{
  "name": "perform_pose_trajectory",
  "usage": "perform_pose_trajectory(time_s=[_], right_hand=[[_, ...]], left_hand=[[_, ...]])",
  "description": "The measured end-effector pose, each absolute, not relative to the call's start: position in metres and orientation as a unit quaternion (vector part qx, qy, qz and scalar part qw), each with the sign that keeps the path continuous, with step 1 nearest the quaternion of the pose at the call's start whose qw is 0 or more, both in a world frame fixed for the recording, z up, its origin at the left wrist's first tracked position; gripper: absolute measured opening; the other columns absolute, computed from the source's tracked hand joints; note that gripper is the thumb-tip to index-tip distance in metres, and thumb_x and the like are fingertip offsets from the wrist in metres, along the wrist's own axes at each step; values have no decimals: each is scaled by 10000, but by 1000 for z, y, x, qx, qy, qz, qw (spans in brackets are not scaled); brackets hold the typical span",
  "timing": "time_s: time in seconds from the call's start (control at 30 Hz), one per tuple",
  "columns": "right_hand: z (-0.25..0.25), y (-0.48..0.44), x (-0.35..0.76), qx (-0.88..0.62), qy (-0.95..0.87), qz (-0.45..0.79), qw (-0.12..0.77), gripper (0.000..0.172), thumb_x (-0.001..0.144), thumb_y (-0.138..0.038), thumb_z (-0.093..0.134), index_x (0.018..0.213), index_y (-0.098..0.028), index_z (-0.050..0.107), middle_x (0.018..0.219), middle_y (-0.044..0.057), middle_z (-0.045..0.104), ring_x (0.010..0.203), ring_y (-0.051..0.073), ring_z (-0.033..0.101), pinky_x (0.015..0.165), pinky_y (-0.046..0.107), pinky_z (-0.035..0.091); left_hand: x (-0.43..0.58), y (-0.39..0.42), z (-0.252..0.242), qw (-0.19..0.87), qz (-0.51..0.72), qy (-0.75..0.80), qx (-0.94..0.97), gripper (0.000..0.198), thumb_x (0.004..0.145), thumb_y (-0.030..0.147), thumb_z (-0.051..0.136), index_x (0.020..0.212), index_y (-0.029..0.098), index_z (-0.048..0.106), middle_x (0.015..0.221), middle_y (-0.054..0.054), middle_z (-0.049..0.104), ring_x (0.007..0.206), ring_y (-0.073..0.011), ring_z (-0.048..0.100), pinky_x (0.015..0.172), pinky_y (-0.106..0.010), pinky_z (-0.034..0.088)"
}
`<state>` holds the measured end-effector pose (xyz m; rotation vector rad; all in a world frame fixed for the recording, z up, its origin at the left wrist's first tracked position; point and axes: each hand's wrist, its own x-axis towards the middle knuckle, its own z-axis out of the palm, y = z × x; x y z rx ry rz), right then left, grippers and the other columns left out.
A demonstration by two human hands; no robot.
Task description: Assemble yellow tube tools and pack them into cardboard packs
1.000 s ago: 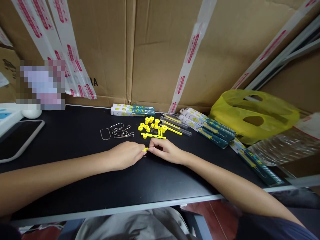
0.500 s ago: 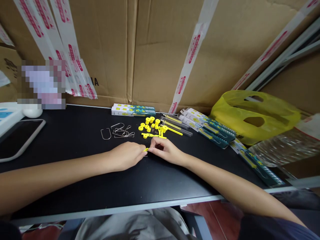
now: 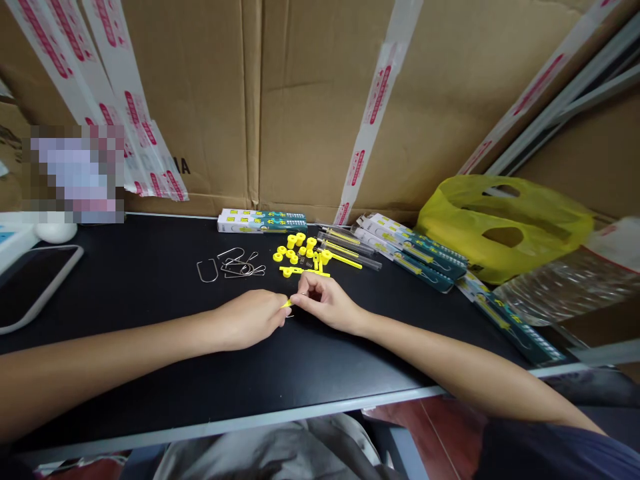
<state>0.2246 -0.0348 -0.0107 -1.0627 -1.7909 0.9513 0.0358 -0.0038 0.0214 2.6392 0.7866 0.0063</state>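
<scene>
My left hand (image 3: 255,319) is closed on a small yellow plastic piece (image 3: 287,303), whose end sticks out between thumb and fingers. Against that piece, my right hand (image 3: 327,303) pinches with thumb and forefinger; a bit of thin wire shows near the fingertips, too small to tell apart. Just behind the hands lie yellow plastic caps and rings (image 3: 293,242), small springs (image 3: 309,264) and a yellow rod (image 3: 345,257). Bent metal wires (image 3: 245,265) rest behind my left hand.
White and green boxes stand at the back (image 3: 263,221) and right (image 3: 410,250). A yellow plastic bag (image 3: 450,217) and a clear bottle (image 3: 560,287) are at the right. A phone (image 3: 35,283) lies at the left. Cardboard (image 3: 310,133) rises behind the black table (image 3: 240,393).
The view has shifted slightly, so most things appear a little further left. Both hands keep their hold at the yellow piece, with little visible change in their pose.
</scene>
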Motion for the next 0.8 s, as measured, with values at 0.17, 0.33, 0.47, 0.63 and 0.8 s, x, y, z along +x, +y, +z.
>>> perform_pose_trajectory(time_s=[0.17,0.33,0.47,0.63,0.8], right_hand=[[-12,-36,222,-425,-711,372,420,426,778,-536,664,664,-189,444,589,-52,427,534,88,358,502,226,306],[-11,-38,220,-426,-734,330,412,370,816,-461,652,671,-186,453,600,-43,453,536,92,384,506,221,321],[-8,-43,221,-430,-773,258,388,284,861,-356,612,689,-186,464,610,-36,482,537,94,409,510,216,331],[-5,-47,223,-419,-815,126,381,238,899,-253,545,688,-188,457,608,-29,492,520,88,428,502,208,327],[-9,-45,225,-367,-844,-31,390,273,930,-238,513,673,-197,431,622,-13,515,555,105,463,536,218,358]], left_hand=[[37,-7,23,179,-17,293,939,345,955,272,312,782,171,593,779,-60,676,739,-205,640,667,-291,432],[38,-11,25,114,-42,309,943,392,974,294,262,856,157,610,826,-105,697,762,-257,668,648,-329,443],[38,-13,25,115,-38,313,942,389,969,272,260,860,144,611,852,-118,699,785,-263,673,680,-345,452],[39,-15,25,150,3,327,933,367,958,261,267,825,152,591,820,-99,676,776,-234,651,709,-334,445],[40,-16,25,223,79,320,917,354,940,273,272,704,182,520,706,-47,616,662,-184,591,639,-295,417]])
